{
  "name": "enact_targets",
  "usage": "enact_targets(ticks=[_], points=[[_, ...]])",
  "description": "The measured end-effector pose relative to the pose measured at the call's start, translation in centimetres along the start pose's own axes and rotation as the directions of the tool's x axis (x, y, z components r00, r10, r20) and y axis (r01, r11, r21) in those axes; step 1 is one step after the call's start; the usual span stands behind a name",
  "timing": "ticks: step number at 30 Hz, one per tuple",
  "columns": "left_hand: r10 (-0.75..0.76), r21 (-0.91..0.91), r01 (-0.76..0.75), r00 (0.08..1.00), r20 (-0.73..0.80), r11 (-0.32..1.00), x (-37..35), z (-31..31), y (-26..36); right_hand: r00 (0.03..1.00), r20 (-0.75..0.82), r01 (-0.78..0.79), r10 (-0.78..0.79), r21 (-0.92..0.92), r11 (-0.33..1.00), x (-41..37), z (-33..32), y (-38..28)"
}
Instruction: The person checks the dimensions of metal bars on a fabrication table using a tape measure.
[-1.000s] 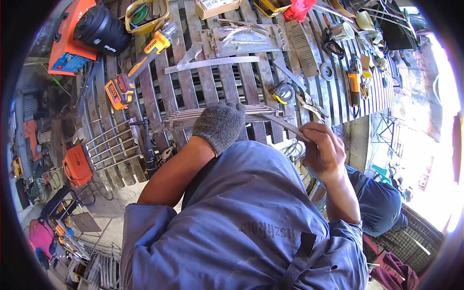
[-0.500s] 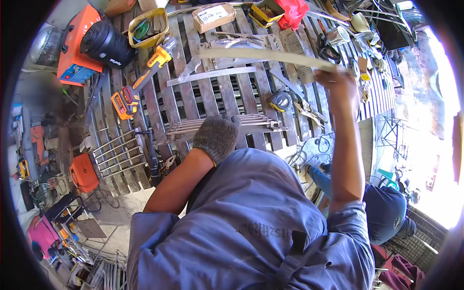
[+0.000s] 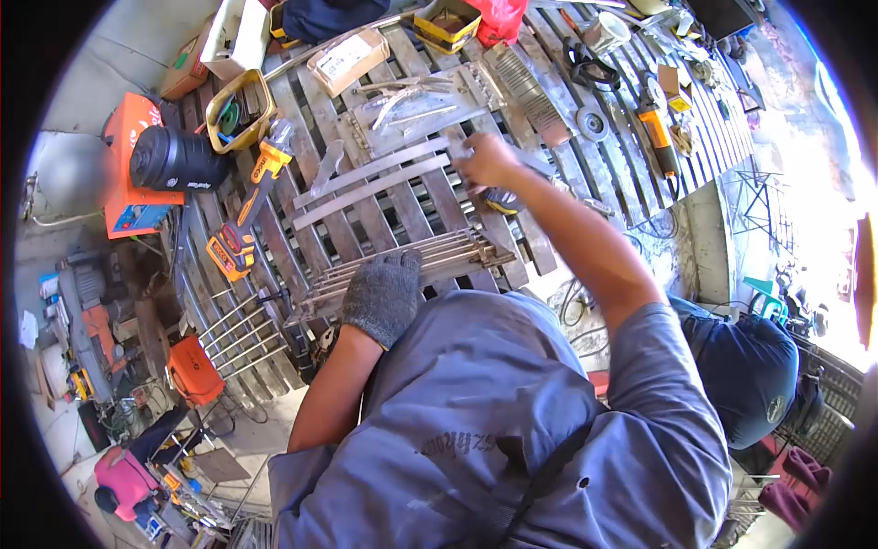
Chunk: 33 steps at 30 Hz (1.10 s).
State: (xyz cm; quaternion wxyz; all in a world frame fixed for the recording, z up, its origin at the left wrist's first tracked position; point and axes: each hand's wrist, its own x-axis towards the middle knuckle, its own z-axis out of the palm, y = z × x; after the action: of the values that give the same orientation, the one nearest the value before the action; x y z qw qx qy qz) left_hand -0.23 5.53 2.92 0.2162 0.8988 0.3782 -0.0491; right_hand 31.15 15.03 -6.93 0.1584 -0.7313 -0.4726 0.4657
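My left hand (image 3: 382, 297), in a grey knit glove, lies over a frame of thin parallel metal rods (image 3: 448, 252) at the near edge of the slatted table. Its fingers are stretched across the rods. Farther forward, my bare right hand (image 3: 487, 162) is at the right ends of two flat metal strips, an upper strip (image 3: 375, 171) and a lower strip (image 3: 370, 192). The fingers are curled and blurred, and I cannot tell whether they grip anything. Partly hidden beneath that wrist is a tape measure (image 3: 503, 200).
A yellow cordless angle grinder (image 3: 251, 201) lies left of the strips, near a black jug (image 3: 174, 158). Behind are a cardboard box (image 3: 347, 61) and a metal plate (image 3: 421, 114) with loose pieces. Another grinder (image 3: 657, 137) lies right. A person (image 3: 741, 375) is at the right.
My right hand has come down and leftward from holding a long strip raised. Two strips now lie side by side on the slats. The left hand stays on the rods; the view has shifted.
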Motion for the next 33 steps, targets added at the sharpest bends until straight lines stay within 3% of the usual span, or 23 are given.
enact_targets(ticks=[1, 2, 4, 6, 12, 13, 14, 19, 22, 23, 24, 25, 28, 33], points=[[-0.005, -0.002, 0.005, 1.0, 0.014, 1.0, 0.0, -0.2, 0.0, 0.974, -0.127, 0.112, -0.189, -0.456, 0.883, -1.0, -2.1, 0.6], [-0.007, -0.003, 0.007, 1.0, 0.026, 1.0, 0.2, -0.3, 0.0, 0.984, -0.144, 0.024, -0.106, -0.48, 0.877, -1.7, -4.0, 1.2], [-0.012, -0.007, 0.012, 0.999, 0.044, 1.0, 0.3, -0.3, -0.2, 0.955, -0.217, -0.021, -0.203, -0.73, 0.683, -1.8, -5.4, 4.9], [-0.015, -0.012, 0.016, 0.999, 0.045, 1.0, 0.7, 0.0, -0.8, 0.971, -0.218, -0.095, -0.095, -0.722, 0.686, -1.2, -5.0, 7.8], [-0.035, -0.072, 0.037, 0.999, 0.027, 0.997, 1.8, -1.3, -1.0, 0.966, -0.235, -0.081, -0.111, -0.679, 0.73, 1.5, -4.3, 9.9], [-0.022, -0.079, 0.022, 1.0, 0.003, 0.997, 1.8, -1.3, -1.2, 0.971, -0.204, -0.065, -0.122, -0.722, 0.689, 0.7, -5.0, 9.0], [-0.027, -0.078, 0.028, 1.0, 0.01, 0.997, 1.9, -1.5, -1.2, 0.965, -0.188, -0.02, -0.185, -0.752, 0.658, 0.9, -5.4, 9.2], [-0.055, -0.08, 0.057, 0.998, 0.027, 0.995, 2.4, -1.4, -1.5, 0.856, -0.296, 0.168, -0.425, -0.617, 0.769, -4.3, -7.8, 6.7], [-0.088, -0.077, 0.095, 0.992, 0.085, 0.992, 2.4, -1.7, -1.0, 0.839, -0.425, 0.174, -0.339, -0.38, 0.908, -11.9, -8.9, 4.3], [-0.091, -0.078, 0.098, 0.992, 0.084, 0.992, 2.3, -1.6, -0.9, 0.855, -0.443, 0.107, -0.27, -0.359, 0.927, -14.5, -9.1, 3.7], [-0.092, -0.079, 0.099, 0.992, 0.084, 0.992, 2.1, -1.4, -0.8, 0.83, -0.453, 0.153, -0.325, -0.375, 0.914, -16.5, -9.2, 4.6], [-0.093, -0.081, 0.1, 0.992, 0.086, 0.992, 1.9, -1.2, -0.6, 0.867, -0.453, 0.056, -0.208, -0.326, 0.944, -18.8, -9.1, 4.2], [-0.036, -0.028, 0.037, 0.999, 0.023, 0.999, 0.5, -0.2, 0.2, 0.911, -0.405, -0.027, -0.073, -0.236, 0.971, -23.1, -8.6, 7.1], [0.003, -0.068, -0.007, 0.998, -0.061, 0.998, -2.3, 2.5, 1.6, 0.937, -0.348, -0.094, 0.027, -0.175, 0.98, -28.6, -5.7, 9.6]])
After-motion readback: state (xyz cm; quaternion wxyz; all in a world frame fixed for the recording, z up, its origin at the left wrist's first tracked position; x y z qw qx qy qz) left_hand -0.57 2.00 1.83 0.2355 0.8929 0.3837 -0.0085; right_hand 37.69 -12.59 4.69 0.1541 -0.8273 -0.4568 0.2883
